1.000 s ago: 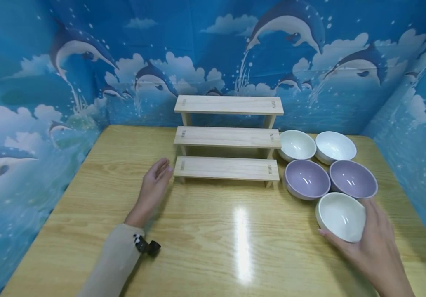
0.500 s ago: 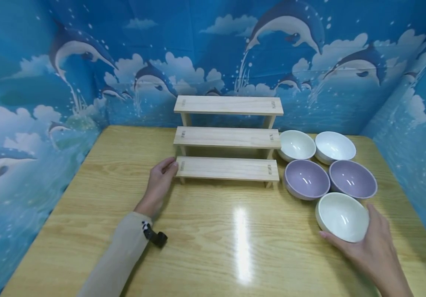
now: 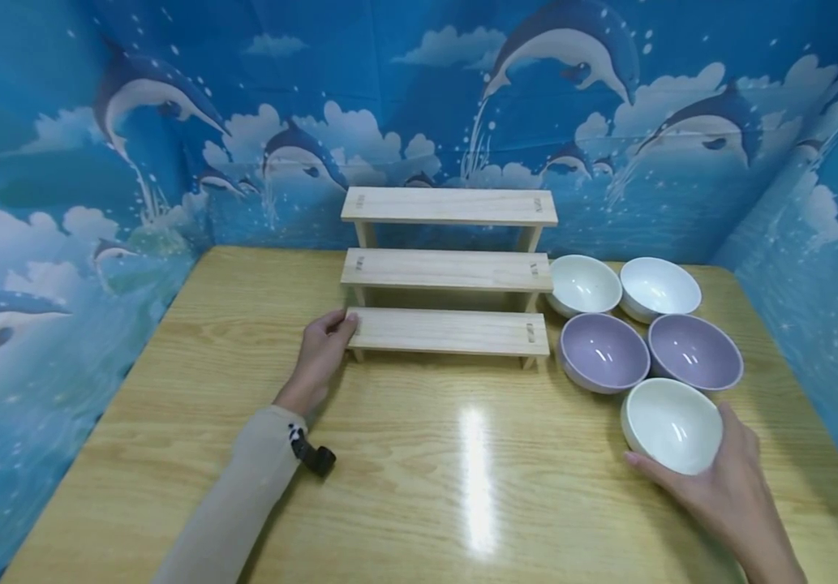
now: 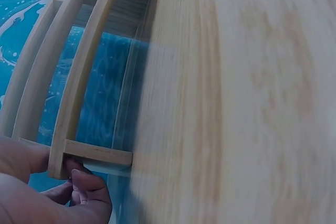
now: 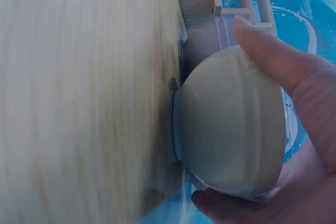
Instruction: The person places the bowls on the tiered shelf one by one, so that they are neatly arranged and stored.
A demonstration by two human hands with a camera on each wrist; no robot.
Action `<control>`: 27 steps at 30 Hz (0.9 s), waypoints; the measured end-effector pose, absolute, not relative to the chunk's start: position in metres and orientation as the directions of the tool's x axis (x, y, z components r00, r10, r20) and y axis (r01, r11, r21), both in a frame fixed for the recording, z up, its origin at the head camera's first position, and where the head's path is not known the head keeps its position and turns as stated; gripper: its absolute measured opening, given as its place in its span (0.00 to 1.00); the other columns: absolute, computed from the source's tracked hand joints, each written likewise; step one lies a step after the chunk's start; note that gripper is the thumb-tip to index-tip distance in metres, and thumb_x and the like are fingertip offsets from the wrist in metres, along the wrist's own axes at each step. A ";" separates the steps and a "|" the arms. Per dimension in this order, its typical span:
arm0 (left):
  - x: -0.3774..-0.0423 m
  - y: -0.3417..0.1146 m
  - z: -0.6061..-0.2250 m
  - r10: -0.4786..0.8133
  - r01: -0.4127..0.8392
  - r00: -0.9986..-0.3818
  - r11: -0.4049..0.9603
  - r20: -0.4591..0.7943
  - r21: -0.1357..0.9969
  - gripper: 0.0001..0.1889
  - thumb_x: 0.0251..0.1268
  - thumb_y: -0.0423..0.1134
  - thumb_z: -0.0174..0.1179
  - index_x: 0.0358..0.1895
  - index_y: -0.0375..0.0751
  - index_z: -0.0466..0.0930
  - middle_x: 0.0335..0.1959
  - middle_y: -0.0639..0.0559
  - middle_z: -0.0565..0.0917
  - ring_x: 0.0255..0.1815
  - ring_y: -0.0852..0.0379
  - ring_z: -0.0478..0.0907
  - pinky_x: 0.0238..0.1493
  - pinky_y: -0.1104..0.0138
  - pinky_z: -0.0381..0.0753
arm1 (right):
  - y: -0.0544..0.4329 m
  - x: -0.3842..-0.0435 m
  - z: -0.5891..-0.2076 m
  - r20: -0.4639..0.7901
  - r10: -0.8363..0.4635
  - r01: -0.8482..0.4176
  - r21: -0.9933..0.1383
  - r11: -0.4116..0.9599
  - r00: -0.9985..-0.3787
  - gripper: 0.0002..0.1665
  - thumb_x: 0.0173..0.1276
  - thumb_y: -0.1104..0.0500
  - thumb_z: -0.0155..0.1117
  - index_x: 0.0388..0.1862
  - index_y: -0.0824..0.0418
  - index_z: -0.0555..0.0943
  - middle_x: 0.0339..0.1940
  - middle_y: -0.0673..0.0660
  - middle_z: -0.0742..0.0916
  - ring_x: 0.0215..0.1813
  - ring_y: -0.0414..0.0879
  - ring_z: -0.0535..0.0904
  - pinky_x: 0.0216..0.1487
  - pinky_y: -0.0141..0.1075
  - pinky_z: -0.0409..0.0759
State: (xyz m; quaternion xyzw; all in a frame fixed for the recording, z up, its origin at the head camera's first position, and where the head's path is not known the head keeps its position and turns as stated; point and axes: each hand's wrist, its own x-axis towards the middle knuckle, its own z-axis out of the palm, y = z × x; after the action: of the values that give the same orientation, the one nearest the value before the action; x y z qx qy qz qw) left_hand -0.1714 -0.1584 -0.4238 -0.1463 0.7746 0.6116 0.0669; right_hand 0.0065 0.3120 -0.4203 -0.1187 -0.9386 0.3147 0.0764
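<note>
My left hand [image 3: 321, 361] pinches the left end of the lowest shelf of a pale wooden three-step rack [image 3: 448, 332]; in the left wrist view the thumb lies over the board [image 4: 79, 87] and the curled fingers are under its end. At the right, my right hand [image 3: 728, 487] grips the front white bowl [image 3: 670, 426], thumb on the near left side and fingers round the right. The right wrist view shows this bowl [image 5: 226, 124] upright with its foot at the tabletop. Two purple bowls [image 3: 603, 354] stand right behind it.
Two more white bowls [image 3: 659, 288] stand at the back right, one close against the rack's right side. A blue dolphin-print cloth [image 3: 419, 97] hangs behind and at both sides of the wooden table [image 3: 404, 487].
My left hand has moved forward and right to the lowest shelf's end and taken hold of it. The right hand stays at the white bowl, its fingers shifting slightly lower.
</note>
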 end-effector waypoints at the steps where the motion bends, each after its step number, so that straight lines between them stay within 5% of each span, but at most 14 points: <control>1: -0.172 -0.158 -0.424 -0.145 -0.312 -0.947 0.211 -0.286 0.926 0.31 0.78 0.50 0.54 0.76 0.37 0.63 0.65 0.42 0.72 0.64 0.49 0.70 0.66 0.59 0.72 | 0.312 0.006 -0.420 0.058 0.276 0.185 -0.607 0.773 -0.960 0.81 0.44 0.46 0.88 0.81 0.71 0.43 0.67 0.82 0.62 0.62 0.74 0.59 0.44 0.69 0.68; 27: -0.173 -0.158 -0.422 -0.103 -0.317 -0.948 0.214 -0.302 0.924 0.32 0.80 0.49 0.53 0.77 0.34 0.59 0.65 0.41 0.71 0.61 0.48 0.71 0.64 0.59 0.73 | 0.309 0.008 -0.422 0.045 0.397 0.267 -0.671 0.692 -0.917 0.78 0.40 0.50 0.89 0.80 0.72 0.49 0.69 0.82 0.62 0.63 0.74 0.63 0.54 0.70 0.66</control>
State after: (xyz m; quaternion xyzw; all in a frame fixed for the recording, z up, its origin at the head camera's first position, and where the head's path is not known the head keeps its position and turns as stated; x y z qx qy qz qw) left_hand -0.1725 -0.1575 -0.4222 -0.1356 0.7740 0.6123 0.0876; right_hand 0.0077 0.3085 -0.4219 -0.1813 -0.9149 0.3483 0.0936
